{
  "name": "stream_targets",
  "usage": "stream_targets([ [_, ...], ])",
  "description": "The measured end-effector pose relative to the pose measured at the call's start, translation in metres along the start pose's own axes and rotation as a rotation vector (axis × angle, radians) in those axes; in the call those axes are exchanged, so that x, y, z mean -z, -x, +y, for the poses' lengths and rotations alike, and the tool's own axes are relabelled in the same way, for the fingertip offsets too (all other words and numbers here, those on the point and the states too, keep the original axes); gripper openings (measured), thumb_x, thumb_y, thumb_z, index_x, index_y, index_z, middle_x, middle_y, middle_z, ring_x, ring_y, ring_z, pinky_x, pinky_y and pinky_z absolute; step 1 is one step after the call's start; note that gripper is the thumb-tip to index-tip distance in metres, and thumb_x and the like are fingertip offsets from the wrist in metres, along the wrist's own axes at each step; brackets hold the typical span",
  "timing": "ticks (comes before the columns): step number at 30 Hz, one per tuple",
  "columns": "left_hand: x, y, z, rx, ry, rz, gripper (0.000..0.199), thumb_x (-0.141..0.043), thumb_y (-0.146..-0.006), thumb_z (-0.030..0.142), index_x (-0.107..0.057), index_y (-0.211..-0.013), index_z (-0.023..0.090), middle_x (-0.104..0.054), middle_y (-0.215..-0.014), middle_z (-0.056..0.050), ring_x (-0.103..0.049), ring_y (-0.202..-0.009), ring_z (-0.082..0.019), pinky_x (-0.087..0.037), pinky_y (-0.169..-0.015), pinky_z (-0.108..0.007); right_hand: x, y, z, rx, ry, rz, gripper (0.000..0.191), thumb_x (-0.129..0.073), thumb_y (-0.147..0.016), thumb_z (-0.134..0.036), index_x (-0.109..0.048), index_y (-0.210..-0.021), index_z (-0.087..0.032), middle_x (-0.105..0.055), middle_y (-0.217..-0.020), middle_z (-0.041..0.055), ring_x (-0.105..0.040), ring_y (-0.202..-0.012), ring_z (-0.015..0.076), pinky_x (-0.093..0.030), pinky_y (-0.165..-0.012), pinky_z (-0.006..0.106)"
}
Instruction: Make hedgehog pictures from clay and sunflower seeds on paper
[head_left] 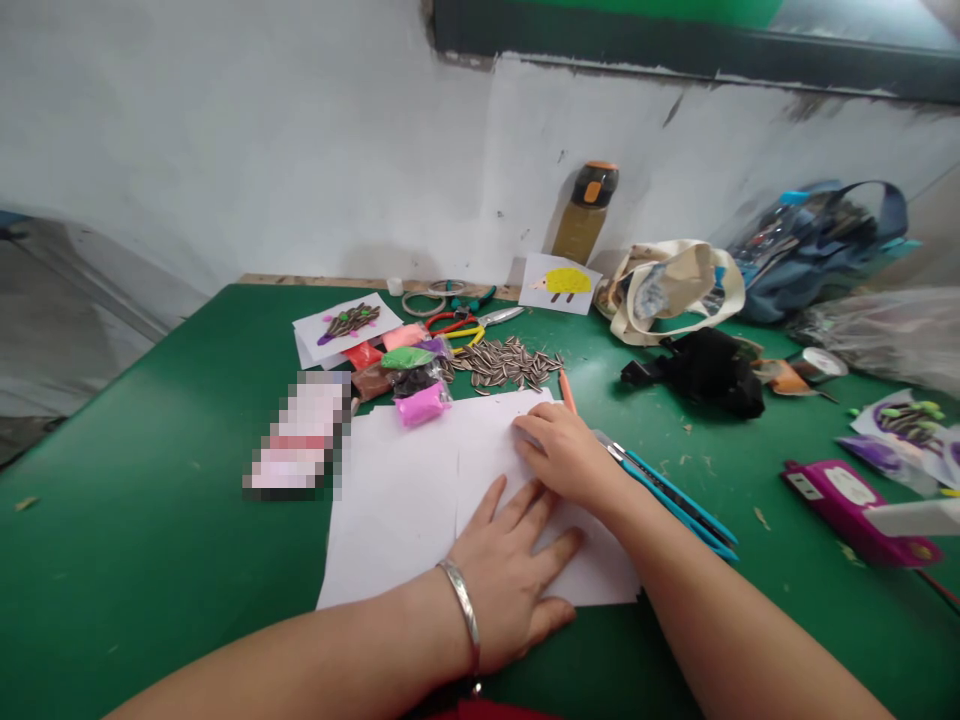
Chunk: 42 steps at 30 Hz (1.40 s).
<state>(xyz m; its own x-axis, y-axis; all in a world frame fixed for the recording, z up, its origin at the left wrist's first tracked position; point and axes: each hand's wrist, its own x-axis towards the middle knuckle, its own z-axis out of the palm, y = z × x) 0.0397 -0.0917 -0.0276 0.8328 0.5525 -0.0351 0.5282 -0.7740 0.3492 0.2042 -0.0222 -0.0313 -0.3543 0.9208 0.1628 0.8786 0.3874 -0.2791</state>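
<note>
White sheets of paper (397, 500) lie side by side and overlapping on the green table (187, 560). My left hand (510, 575), with a silver bracelet at the wrist, rests flat on the right-hand sheet, fingers spread. Just above it, my right hand (566, 450) is on the upper right part of that sheet, its fingers curled down at the paper; what the fingertips hold, if anything, is hidden. Beyond the paper is a heap of striped seeds (506, 362). Bags of coloured clay, one of them pink (421, 404), touch the paper's top edge.
A pixelated phone (300, 435) lies left of the paper. Blue-handled tools (675, 500) lie beside my right forearm. Pliers and scissors (469, 325), a bottle (583, 215), a hedgehog drawing (559, 285) and bags (675, 290) stand or lie behind. A magenta device (859, 510) is at right.
</note>
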Motion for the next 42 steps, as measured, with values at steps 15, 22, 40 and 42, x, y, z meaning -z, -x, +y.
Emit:
stream_targets([
  [15, -0.001, 0.000, 0.000, -0.007, -0.011, -0.001, 0.060, -0.047, -0.086, 0.058, -0.039, -0.139, 0.030, -0.030, -0.150, -0.013, -0.011, -0.142, -0.029, -0.012, -0.111, -0.058, 0.002, 0.000, 0.001, -0.081, -0.097, -0.092, 0.018, -0.050, -0.084, -0.018, -0.061, -0.099, -0.016, -0.061, -0.089, 0.0067, -0.054, -0.084, 0.0182, -0.039, -0.076, 0.028],
  [22, 0.000, 0.000, -0.001, 0.024, 0.007, -0.009, 0.063, -0.048, -0.084, 0.061, -0.041, -0.137, 0.030, -0.032, -0.149, -0.012, -0.013, -0.142, -0.031, -0.007, -0.112, -0.058, 0.001, -0.003, -0.007, -0.015, -0.116, -0.058, 0.011, -0.049, -0.084, -0.012, -0.058, -0.080, -0.018, -0.061, -0.081, 0.0038, -0.051, -0.081, 0.0168, -0.036, -0.074, 0.027],
  [40, 0.010, 0.003, -0.012, 0.030, 0.071, -0.003, 0.077, -0.036, -0.082, 0.073, -0.033, -0.143, 0.026, -0.025, -0.152, -0.018, -0.016, -0.140, -0.036, -0.007, -0.110, -0.062, 0.021, -0.019, 0.035, -0.398, 0.104, 0.182, 0.019, -0.045, -0.088, -0.028, -0.061, -0.092, -0.019, -0.062, -0.083, 0.0076, -0.056, -0.082, 0.0218, -0.038, -0.071, 0.030],
  [42, 0.007, 0.002, -0.011, 0.041, 0.058, 0.004, 0.077, -0.038, -0.081, 0.073, -0.033, -0.143, 0.027, -0.025, -0.152, -0.017, -0.017, -0.140, -0.036, -0.006, -0.110, -0.061, 0.017, -0.019, 0.043, -0.466, 0.132, 0.137, 0.023, -0.047, -0.087, -0.033, -0.060, -0.101, -0.019, -0.062, -0.082, 0.0079, -0.057, -0.077, 0.0228, -0.038, -0.067, 0.030],
])
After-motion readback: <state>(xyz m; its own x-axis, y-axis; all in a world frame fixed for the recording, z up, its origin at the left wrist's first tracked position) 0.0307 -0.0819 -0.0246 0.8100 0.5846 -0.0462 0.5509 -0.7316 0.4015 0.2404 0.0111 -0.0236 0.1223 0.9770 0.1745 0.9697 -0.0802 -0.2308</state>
